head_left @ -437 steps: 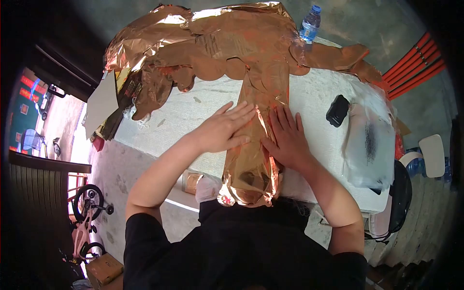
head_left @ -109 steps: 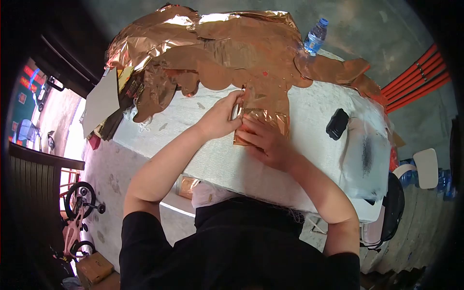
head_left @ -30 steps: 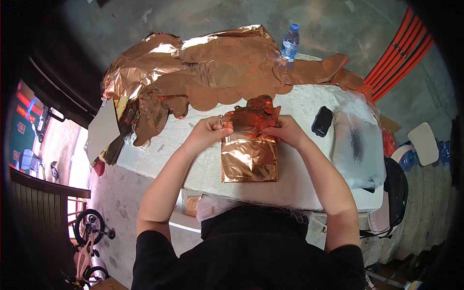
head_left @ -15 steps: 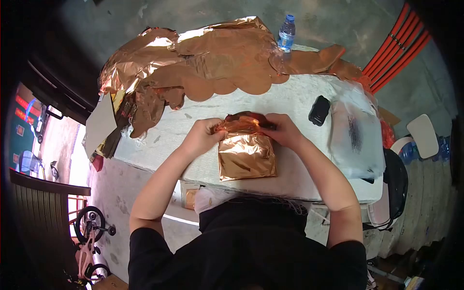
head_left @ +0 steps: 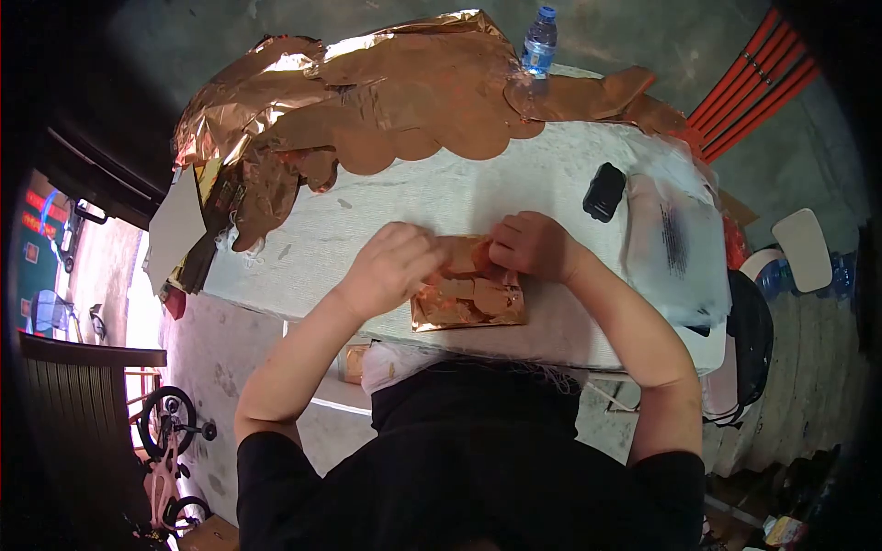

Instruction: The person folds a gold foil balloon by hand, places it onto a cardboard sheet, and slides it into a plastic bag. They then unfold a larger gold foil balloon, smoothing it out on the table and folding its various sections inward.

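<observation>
A shiny copper-coloured foil bag (head_left: 478, 308) lies flat near the front edge of the white-covered table, its upper part folded over towards me. At its left side my left hand (head_left: 390, 268) has its fingers bent and pressed together on the foil; the fingertips are partly hidden. My right hand (head_left: 536, 246) is curled over the upper right part of the bag, thumb and fingers gripping the foil there. Beyond both hands, a large crumpled sheet of copper foil (head_left: 395, 101) with scalloped edges spreads across the back of the table.
A water bottle (head_left: 539, 42) stands at the back edge. To the right are a small black object (head_left: 605, 192) and a stack of clear plastic bags (head_left: 675, 253). Cardboard pieces (head_left: 177, 230) are at the left edge. Red poles (head_left: 746, 87) stand behind on the right.
The bag's raised upper end has come down, folded over its front. My left hand has shifted from pinching the top corner to the bag's left side; my right hand has curled further over the foil.
</observation>
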`<state>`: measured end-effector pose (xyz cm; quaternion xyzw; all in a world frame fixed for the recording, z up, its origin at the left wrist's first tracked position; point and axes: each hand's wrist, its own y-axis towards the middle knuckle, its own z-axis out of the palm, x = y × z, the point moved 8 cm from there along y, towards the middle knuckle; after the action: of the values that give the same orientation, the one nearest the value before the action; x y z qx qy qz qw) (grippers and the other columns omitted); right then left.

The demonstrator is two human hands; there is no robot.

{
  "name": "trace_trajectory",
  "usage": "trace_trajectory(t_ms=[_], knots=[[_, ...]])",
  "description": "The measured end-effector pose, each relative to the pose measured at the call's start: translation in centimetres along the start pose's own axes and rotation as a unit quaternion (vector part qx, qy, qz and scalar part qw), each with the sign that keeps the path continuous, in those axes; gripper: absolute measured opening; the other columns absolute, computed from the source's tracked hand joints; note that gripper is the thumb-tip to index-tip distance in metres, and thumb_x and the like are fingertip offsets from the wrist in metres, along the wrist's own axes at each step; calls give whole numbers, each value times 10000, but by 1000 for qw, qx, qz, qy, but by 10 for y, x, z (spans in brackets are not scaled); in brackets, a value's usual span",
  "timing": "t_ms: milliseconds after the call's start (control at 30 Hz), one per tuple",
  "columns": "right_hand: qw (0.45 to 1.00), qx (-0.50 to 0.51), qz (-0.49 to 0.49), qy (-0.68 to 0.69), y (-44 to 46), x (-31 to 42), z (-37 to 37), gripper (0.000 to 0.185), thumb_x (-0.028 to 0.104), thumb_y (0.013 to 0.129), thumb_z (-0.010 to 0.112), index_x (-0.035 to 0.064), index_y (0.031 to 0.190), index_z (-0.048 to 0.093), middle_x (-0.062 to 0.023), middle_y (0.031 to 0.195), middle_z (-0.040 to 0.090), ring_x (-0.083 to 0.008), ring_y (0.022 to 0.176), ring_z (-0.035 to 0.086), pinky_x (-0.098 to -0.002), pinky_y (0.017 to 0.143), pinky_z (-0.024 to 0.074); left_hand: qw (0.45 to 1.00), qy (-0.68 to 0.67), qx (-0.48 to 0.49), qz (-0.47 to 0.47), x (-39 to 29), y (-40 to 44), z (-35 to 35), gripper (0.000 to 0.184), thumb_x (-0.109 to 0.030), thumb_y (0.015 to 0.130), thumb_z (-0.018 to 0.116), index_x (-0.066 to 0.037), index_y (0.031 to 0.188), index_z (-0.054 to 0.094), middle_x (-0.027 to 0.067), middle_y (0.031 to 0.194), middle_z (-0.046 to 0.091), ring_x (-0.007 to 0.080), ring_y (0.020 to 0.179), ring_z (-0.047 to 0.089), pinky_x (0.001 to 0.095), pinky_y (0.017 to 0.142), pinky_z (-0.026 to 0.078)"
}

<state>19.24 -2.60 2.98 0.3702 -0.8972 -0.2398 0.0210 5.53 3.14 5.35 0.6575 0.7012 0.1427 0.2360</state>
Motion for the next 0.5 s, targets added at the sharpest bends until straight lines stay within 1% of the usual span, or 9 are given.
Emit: trace_trajectory(t_ms=[67, 100, 200, 267, 300, 367, 400, 467, 500], knots=[[999, -9, -24, -38, 2, 6, -4, 108, 198, 714, 601, 151, 733, 506, 5, 784, 522, -160, 741, 556, -280, 590, 444, 996, 27, 54, 69, -13, -7, 11, 355, -162, 664, 660, -53, 1002, 665, 67, 1019, 621, 259, 956, 581, 371, 825, 483], [999, -7, -25, -37, 1, 6, -5, 108, 198, 714, 601, 151, 733, 506, 5, 784, 522, -160, 741, 556, -280, 590, 444, 996, 25, 53, 68, -14, -8, 12, 355, -162, 664, 660, -53, 1002, 665, 67, 1019, 621, 259, 956, 581, 371, 825, 483], [997, 15, -31, -73, 2, 9, -3, 110, 207, 712, 613, 158, 737, 518, 18, 795, 540, -153, 747, 560, -274, 594, 441, 994, 16, 102, 48, -13, -12, 20, 327, -153, 693, 653, -47, 1002, 677, 60, 1033, 621, 260, 986, 580, 368, 886, 477], [998, 37, -3, -45, 1, 5, -4, 172, 196, 658, 653, 138, 780, 546, 5, 829, 568, -171, 758, 583, -286, 627, 457, 990, -51, 128, -7, -10, -10, 19, 337, -145, 723, 657, -30, 1040, 669, 82, 1065, 609, 278, 1029, 567, 371, 928, 469], [998, 37, -4, -45, -1, 6, -6, 172, 196, 658, 653, 138, 780, 546, 5, 829, 568, -171, 758, 583, -286, 627, 457, 990, -51, 128, -9, -12, -10, 14, 337, -145, 723, 657, -30, 1040, 669, 82, 1065, 609, 278, 1029, 567, 371, 928, 469], [997, 58, 45, -36, -9, -2, -9, 187, 157, 682, 656, 119, 857, 604, -16, 857, 601, -194, 794, 603, -316, 664, 481, 988, -83, 128, -19, -17, -8, 7, 363, -158, 744, 665, -14, 1077, 652, 106, 1106, 592, 295, 1061, 549, 378, 939, 463], [996, 61, 47, -37, -15, -2, -9, 187, 157, 682, 656, 119, 857, 604, -16, 857, 601, -194, 794, 603, -316, 664, 481, 988, -86, 127, -16, -18, -10, 8, 363, -158, 744, 665, -14, 1077, 652, 106, 1106, 592, 295, 1061, 549, 378, 939, 463], [982, 30, 186, 23, -30, -24, -13, 266, 81, 697, 663, 86, 961, 635, -57, 899, 631, -240, 839, 615, -352, 714, 500, 988, -92, 118, -40, -15, -15, 11, 429, -192, 735, 690, -6, 1117, 629, 117, 1134, 578, 311, 1078, 536, 386, 946, 458], [982, 31, 185, 20, -28, -23, -19, 266, 81, 697, 663, 86, 961, 635, -57, 899, 631, -240, 839, 615, -352, 714, 500, 988, -92, 115, -38, -17, -15, 10, 429, -192, 735, 690, -6, 1117, 629, 117, 1134, 578, 311, 1078, 536, 386, 946, 458]])
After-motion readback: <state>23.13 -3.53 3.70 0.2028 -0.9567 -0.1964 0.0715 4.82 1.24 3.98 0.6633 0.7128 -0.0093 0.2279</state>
